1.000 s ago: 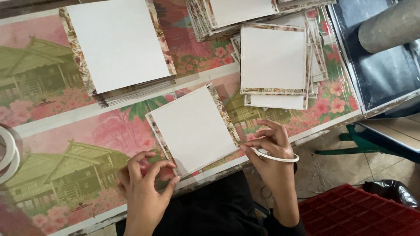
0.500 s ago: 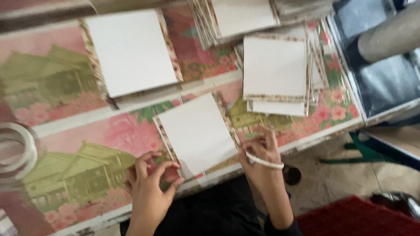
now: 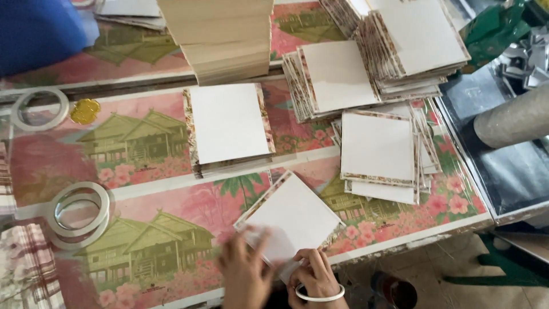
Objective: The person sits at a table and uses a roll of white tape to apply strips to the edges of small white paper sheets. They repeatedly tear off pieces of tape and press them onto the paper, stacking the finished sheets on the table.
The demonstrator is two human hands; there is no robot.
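Note:
A white square card (image 3: pixel 294 214) with a floral border lies tilted at the table's near edge. My left hand (image 3: pixel 245 270) is blurred and rests on the card's near left corner. At the card's near edge is my right hand (image 3: pixel 313 274), a white bangle on its wrist, with the fingers curled on that edge. Both hands touch the same card. A stack of like cards (image 3: pixel 229 125) lies just beyond it.
More card stacks (image 3: pixel 377 150) (image 3: pixel 337 77) (image 3: pixel 417 34) fill the right and far side. A tall beige pile (image 3: pixel 223 40) stands at the back. Tape rolls (image 3: pixel 77 214) (image 3: pixel 37 109) lie at the left. The table (image 3: pixel 143 240) has a printed house-and-flower cover. A grey tube (image 3: pixel 514 117) is at right.
The view has tilted up and pulled back, showing more of the table. The card has turned and slid toward the near edge, with both hands now together at its near corner.

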